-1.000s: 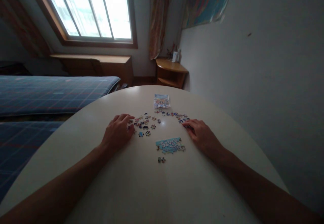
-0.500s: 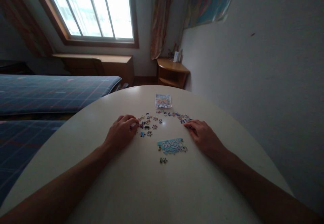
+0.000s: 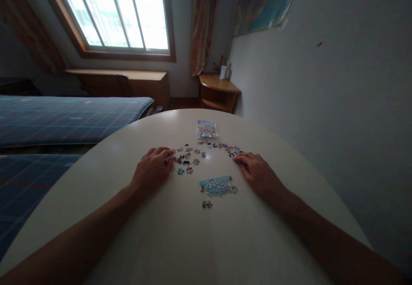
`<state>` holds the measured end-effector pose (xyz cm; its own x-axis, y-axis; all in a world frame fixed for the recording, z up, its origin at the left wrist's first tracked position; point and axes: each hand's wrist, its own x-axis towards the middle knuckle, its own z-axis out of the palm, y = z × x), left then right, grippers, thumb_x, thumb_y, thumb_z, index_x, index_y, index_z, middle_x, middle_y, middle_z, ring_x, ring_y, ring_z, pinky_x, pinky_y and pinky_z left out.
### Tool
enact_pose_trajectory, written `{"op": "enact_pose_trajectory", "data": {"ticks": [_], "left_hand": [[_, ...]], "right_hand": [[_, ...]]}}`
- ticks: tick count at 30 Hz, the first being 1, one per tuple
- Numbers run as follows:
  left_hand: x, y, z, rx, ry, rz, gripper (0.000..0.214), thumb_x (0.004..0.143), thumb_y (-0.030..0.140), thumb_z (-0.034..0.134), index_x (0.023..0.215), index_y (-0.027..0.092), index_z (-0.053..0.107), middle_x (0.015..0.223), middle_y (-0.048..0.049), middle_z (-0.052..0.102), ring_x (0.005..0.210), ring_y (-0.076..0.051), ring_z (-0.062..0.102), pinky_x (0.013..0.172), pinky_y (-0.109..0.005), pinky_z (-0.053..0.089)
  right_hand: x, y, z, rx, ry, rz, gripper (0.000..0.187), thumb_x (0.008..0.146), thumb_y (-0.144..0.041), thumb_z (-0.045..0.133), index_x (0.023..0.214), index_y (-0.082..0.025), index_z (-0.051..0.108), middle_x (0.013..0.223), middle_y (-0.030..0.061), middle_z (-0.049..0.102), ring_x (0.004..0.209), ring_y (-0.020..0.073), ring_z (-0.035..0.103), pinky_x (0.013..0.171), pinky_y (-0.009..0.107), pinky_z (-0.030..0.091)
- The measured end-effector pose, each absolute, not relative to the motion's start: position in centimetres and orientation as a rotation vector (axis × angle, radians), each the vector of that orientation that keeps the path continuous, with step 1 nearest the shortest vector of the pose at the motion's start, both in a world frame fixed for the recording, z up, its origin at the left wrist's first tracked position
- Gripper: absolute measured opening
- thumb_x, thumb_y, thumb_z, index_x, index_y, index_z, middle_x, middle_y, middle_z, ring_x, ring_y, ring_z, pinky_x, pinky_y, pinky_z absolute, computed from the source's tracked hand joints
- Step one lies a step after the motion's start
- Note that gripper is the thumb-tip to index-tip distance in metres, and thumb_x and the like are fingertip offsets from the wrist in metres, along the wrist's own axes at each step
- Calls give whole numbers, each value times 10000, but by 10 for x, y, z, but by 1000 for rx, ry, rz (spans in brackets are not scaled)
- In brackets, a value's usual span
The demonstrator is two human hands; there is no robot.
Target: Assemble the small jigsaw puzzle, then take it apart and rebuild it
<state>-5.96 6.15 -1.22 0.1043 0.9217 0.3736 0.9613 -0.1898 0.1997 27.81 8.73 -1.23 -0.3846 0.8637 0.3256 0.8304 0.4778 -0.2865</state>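
Observation:
My left hand is at the left edge of a scatter of small jigsaw pieces. Its fingers are bent towards the thumb around a puzzle piece, mostly hidden by the fingers. On the other side, my right hand rests on the table with fingers stretched out, their tips touching the right end of an arc of pieces. Between the hands and closer to me lies a joined blue puzzle section with white lettering. A small greenish piece group sits just below it.
Behind the pieces, a small printed picture sheet lies on the round white table. A wall runs along the right. Beds with plaid mattresses stand at the left, and a corner shelf is beyond the table.
Both hands stay in nearly the same places, with only a slight shift in the fingers of my left hand. The whole view has moved a little; the joined section looks unchanged.

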Motion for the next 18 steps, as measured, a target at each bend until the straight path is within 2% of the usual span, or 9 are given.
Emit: {"op": "enact_pose_trajectory", "data": {"ticks": [9, 18], "left_hand": [[-61, 63, -15, -2419, -1765, -733, 332, 968, 334, 433, 1176, 204, 656, 1229, -70, 653, 1135, -241, 556, 1013, -421, 463], [-62, 65, -18, -2492, -1739, -739, 306, 956, 328, 452, 1117, 247, 699, 1211, -49, 660, 1103, -238, 577, 998, -440, 484]], "right_hand": [[276, 86, -9, -1428, -2306, 114, 252, 904, -146, 509, 1076, -211, 681, 1149, 90, 676, 1087, 260, 582, 971, 458, 465], [276, 86, -10, -1448, -2321, 102, 258, 907, -142, 507, 1095, -209, 671, 1172, 75, 667, 1077, 250, 574, 972, 438, 463]]}}
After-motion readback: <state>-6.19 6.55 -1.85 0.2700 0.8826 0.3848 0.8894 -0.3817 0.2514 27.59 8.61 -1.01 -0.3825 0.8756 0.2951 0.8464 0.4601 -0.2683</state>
